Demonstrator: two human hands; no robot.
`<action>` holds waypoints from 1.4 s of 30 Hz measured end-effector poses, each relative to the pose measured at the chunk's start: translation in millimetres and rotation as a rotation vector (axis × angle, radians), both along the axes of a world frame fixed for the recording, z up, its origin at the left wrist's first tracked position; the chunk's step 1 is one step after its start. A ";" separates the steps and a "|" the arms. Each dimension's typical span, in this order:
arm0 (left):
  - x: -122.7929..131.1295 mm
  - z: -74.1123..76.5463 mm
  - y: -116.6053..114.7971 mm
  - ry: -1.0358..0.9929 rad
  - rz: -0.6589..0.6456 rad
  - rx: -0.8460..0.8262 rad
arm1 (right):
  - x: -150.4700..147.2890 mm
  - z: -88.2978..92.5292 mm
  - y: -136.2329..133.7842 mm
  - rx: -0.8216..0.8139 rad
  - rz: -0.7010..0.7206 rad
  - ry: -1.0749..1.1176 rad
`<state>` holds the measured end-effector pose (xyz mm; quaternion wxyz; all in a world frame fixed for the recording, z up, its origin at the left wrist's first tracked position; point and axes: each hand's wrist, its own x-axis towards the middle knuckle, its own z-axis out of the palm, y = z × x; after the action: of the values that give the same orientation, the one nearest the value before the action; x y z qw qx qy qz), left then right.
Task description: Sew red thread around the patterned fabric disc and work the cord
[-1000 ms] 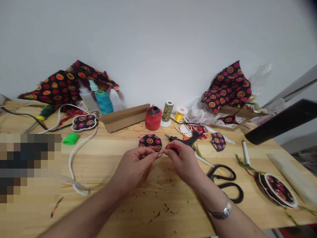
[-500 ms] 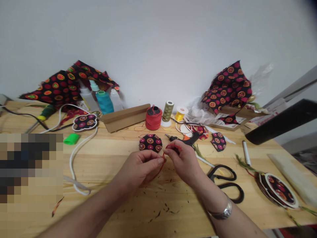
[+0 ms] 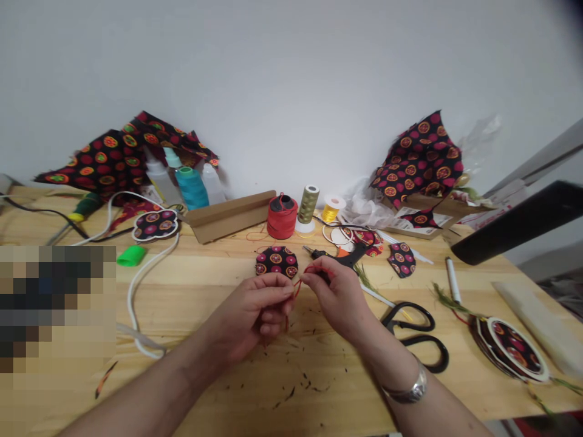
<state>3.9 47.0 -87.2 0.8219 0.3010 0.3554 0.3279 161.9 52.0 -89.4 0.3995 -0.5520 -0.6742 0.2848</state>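
One red thread point(image 3: 297, 287) above the surface point(image 3: 346, 400), gripped in the closed fingers of the left hand point(image 3: 248, 308) and of the right hand point(image 3: 337, 296); short slanting span across the narrow gap, rising rightward, equally near both, just this side of the round fabric piece point(image 3: 277, 261). Compared with half a second ago: left fingers more curled, lower ones showing, loose strand steeper

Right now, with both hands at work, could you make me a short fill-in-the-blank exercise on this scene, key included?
1. The left hand and right hand hold a ____ cord.
2. A bracelet sits on the ____ wrist.
3. The scissors have ____ handles.
4. The red spool stands ____ of the yellow spool.

Missing words: red; right; black; left
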 end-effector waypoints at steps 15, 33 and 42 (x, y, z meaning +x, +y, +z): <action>4.5 -11.9 -6.1 0.824 0.030 0.908 | -1.7 3.2 2.5 -0.376 0.053 0.475; 2.7 5.0 -6.7 0.761 0.579 0.961 | -0.7 11.9 -1.7 -0.440 0.095 0.576; 9.2 2.2 -6.9 0.465 0.137 0.504 | -3.7 5.9 -1.9 -0.341 0.102 0.407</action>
<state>13.1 40.1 -85.0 0.5950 0.5363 0.4604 0.3825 158.2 50.1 -83.5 0.4134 -0.5081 -0.5491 0.5192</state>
